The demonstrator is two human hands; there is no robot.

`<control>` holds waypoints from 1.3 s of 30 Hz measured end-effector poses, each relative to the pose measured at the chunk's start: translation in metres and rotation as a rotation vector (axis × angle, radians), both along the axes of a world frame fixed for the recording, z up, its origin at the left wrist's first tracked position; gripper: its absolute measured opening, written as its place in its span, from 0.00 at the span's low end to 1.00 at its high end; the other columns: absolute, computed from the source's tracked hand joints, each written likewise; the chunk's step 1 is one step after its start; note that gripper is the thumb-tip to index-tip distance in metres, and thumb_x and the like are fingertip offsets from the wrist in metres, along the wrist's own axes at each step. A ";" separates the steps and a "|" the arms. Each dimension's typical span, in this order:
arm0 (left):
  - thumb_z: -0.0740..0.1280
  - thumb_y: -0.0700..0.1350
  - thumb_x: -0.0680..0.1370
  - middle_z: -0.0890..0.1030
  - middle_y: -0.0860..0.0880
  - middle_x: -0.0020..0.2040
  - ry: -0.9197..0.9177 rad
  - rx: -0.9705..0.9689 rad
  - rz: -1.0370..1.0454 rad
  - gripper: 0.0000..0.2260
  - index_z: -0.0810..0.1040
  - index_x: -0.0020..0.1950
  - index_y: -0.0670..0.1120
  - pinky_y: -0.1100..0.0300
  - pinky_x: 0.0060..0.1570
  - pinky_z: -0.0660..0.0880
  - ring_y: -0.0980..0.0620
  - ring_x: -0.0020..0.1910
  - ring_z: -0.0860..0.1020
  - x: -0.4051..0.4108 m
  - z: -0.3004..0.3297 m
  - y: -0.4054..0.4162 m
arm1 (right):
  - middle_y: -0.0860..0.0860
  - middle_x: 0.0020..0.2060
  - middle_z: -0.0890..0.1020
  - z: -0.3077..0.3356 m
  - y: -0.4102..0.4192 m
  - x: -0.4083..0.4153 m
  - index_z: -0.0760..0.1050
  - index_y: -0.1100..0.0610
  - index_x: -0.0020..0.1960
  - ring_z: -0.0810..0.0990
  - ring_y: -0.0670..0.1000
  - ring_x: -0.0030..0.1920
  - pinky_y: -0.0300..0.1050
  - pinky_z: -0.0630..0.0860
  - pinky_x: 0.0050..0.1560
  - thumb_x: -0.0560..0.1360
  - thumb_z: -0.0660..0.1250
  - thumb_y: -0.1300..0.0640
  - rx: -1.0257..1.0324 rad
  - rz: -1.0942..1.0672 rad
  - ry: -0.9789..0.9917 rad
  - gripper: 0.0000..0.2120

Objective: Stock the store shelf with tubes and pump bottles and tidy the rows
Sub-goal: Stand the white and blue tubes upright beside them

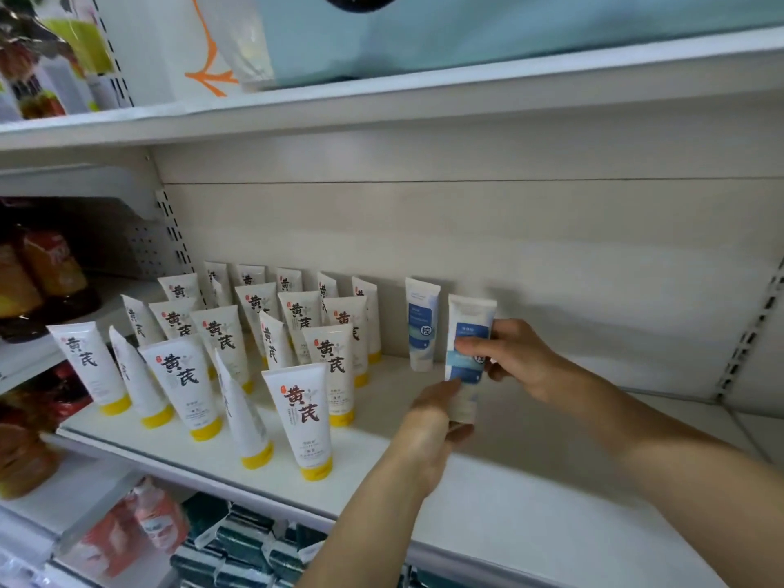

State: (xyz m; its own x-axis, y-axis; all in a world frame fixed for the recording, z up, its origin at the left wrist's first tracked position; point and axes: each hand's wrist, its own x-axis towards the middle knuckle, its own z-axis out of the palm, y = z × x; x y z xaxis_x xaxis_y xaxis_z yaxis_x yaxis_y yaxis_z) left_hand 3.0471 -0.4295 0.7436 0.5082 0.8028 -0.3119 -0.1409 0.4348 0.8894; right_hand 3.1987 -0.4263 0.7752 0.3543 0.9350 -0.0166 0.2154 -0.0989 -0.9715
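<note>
Holding one blue tube (469,333) upright, the right hand (515,358) pinches its middle while the left hand (430,418) wraps its cap end below; another blue tube (421,324) stands just left, beyond the grip; shelf (488,494) underneath.

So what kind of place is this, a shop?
Most likely a shop. White metal shelves hold rows of identical yellow-capped tubes standing on their caps, packaged goods fill the shelves around, and both hands hold a blue tube beside another one.
</note>
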 end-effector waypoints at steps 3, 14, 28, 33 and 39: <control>0.61 0.44 0.82 0.77 0.46 0.53 0.011 -0.024 0.038 0.10 0.74 0.62 0.45 0.54 0.57 0.73 0.48 0.56 0.74 0.011 0.002 0.005 | 0.51 0.27 0.77 0.005 0.002 0.010 0.79 0.61 0.41 0.72 0.46 0.24 0.36 0.66 0.25 0.71 0.74 0.63 0.133 -0.129 -0.057 0.04; 0.61 0.43 0.82 0.77 0.47 0.57 -0.111 -0.135 0.068 0.05 0.73 0.57 0.47 0.54 0.62 0.70 0.48 0.59 0.74 0.053 -0.001 0.029 | 0.55 0.41 0.82 -0.022 0.032 0.030 0.79 0.62 0.50 0.77 0.51 0.37 0.42 0.71 0.37 0.72 0.73 0.59 0.199 -0.267 -0.451 0.09; 0.62 0.41 0.81 0.76 0.44 0.60 -0.137 -0.122 0.129 0.07 0.72 0.59 0.46 0.52 0.64 0.69 0.47 0.62 0.74 0.058 -0.011 0.038 | 0.52 0.45 0.82 -0.031 0.033 0.031 0.78 0.60 0.58 0.82 0.55 0.46 0.56 0.80 0.50 0.73 0.72 0.59 0.176 -0.191 -0.436 0.14; 0.61 0.40 0.81 0.79 0.46 0.50 -0.143 -0.113 0.170 0.12 0.71 0.65 0.44 0.54 0.59 0.70 0.51 0.49 0.77 0.057 -0.015 0.039 | 0.54 0.42 0.84 -0.041 0.035 0.035 0.78 0.61 0.50 0.82 0.56 0.42 0.54 0.79 0.48 0.68 0.77 0.55 0.093 -0.218 -0.467 0.15; 0.61 0.38 0.81 0.75 0.46 0.48 -0.099 -0.047 0.250 0.07 0.71 0.59 0.43 0.53 0.59 0.71 0.47 0.54 0.73 0.051 -0.012 0.045 | 0.55 0.41 0.82 -0.056 0.033 0.036 0.77 0.61 0.48 0.81 0.56 0.44 0.51 0.77 0.47 0.67 0.78 0.53 -0.029 -0.176 -0.493 0.17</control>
